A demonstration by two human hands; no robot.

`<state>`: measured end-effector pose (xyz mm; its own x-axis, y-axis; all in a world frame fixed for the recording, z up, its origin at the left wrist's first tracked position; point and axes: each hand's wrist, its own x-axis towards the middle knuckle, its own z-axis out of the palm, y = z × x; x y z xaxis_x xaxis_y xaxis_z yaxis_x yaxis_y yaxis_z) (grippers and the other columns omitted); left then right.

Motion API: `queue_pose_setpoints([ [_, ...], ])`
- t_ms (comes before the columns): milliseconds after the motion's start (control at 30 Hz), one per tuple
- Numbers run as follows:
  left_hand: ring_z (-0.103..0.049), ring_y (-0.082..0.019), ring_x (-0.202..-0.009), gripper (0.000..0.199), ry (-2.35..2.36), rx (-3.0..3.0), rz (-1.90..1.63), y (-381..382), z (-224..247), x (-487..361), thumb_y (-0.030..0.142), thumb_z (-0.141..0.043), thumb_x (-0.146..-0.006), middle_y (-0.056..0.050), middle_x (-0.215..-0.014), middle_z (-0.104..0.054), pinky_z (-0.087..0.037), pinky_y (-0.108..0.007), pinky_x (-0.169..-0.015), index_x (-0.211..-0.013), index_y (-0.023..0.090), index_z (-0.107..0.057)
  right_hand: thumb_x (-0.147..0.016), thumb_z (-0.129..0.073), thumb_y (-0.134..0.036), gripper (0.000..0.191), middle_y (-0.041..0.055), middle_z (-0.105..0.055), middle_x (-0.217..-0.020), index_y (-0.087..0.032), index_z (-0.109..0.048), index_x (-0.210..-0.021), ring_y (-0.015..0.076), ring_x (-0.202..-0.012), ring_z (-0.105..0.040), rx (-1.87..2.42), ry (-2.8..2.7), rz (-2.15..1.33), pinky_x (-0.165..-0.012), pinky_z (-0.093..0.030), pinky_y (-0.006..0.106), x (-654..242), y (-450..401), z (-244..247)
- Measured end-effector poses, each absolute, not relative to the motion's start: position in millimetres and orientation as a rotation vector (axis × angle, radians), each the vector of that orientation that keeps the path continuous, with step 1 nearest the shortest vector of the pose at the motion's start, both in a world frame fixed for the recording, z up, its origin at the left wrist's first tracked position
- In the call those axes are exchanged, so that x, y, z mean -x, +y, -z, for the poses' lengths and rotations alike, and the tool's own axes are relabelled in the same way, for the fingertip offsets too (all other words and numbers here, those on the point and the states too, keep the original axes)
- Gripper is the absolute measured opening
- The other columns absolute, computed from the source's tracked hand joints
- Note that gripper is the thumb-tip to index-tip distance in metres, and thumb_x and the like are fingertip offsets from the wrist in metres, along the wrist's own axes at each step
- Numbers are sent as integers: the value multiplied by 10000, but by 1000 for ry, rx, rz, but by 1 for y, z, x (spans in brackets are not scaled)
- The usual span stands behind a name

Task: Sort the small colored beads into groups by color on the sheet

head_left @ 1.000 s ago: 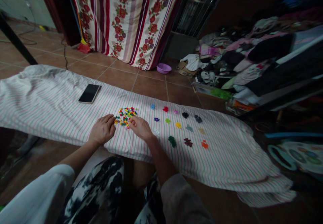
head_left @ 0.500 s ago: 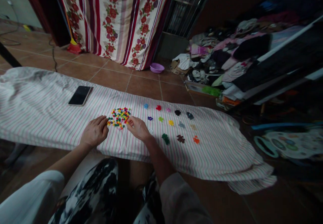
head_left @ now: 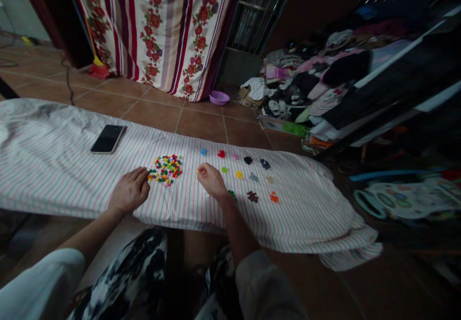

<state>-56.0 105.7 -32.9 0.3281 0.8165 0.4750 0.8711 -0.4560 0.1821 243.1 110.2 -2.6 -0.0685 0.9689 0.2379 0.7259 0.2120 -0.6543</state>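
Observation:
A pile of small, many-coloured blocks (head_left: pixel 166 168) lies on the striped cloth. My left hand (head_left: pixel 128 192) rests flat, palm down, with its fingertips at the pile's left edge. To the right of the pile, my right hand (head_left: pixel 212 179) is pinched around a small yellowish block (head_left: pixel 198 170), over the cloth. Beyond it are little groups sorted by colour: light blue (head_left: pixel 203 152), red (head_left: pixel 221 153), black (head_left: pixel 248 160), lime green (head_left: pixel 224 170), yellow (head_left: pixel 238 175), brown (head_left: pixel 252 196) and orange (head_left: pixel 274 197) among them. My right wrist partly covers the dark green group (head_left: pixel 232 194).
A phone (head_left: pixel 108 139) lies on the cloth (head_left: pixel 72 166) at the left. Past the far edge, a purple basin (head_left: pixel 219 98) and a red broom head (head_left: pixel 99 71) are on the tiled floor. Heaped clothes (head_left: pixel 306 70) fill the back right.
My right hand has moved right, from the pile's edge towards the sorted groups, with a small yellowish block in its fingertips. My left hand stays by the pile. The view has shifted slightly.

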Motion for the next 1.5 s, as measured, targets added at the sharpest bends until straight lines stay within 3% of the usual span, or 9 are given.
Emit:
queue_pose_setpoints([
  [267, -623, -303, -1168, 392, -1546, 2465, 784, 106, 35, 56, 284, -390, -903, -181, -1216, -680, -501, -474, -993, -1132, 115, -659, -802, -487, -193, 198, 31, -680, -847, -197, -653, -910, 165, -755, -612, 1763, -1573, -276, -775, -480, 286, -295, 109, -6],
  [567, -623, -286, -1170, 381, -1572, 2460, 810, 105, 35, 56, 279, -403, -892, -153, -1233, -676, -498, -459, -995, -1144, 147, -657, -842, -468, -195, 298, 83, -727, -983, -187, -697, -1032, 209, -900, -635, 2172, -1291, -49, -808, -438, 299, -341, 106, 0],
  [733, -619, -297, -1171, 396, -1562, 2469, 789, 106, 35, 56, 282, -396, -899, -181, -1228, -674, -491, -459, -1002, -1143, 111, -656, -848, -478, -181, 302, 93, -727, -1015, -182, -707, -1044, 213, -908, -629, 2270, -1273, -26, -784, -418, 294, -345, 105, 3],
  [1033, -611, -303, -1184, 391, -1596, 2481, 823, 106, 35, 56, 280, -412, -875, -164, -1240, -670, -491, -490, -1012, -1149, 146, -658, -860, -472, -195, 293, 96, -719, -961, -182, -729, -1000, 216, -890, -626, 2328, -1354, 11, -781, -411, 297, -344, 108, 11],
  [1233, -621, -292, -1174, 384, -1562, 2458, 798, 106, 37, 57, 281, -398, -898, -162, -1221, -680, -490, -456, -1014, -1138, 128, -656, -865, -477, -158, 286, 155, -715, -970, -126, -733, -990, 249, -931, -632, 2381, -1438, 34, -836, -415, 324, -340, 109, 8],
  [1500, -625, -288, -1167, 397, -1538, 2439, 763, 105, 36, 57, 280, -383, -914, -167, -1222, -680, -492, -442, -1006, -1145, 104, -654, -890, -510, -218, 308, 138, -691, -1102, -175, -716, -1116, 280, -1039, -592, 2405, -1397, 1, -860, -411, 349, -335, 107, 5],
])
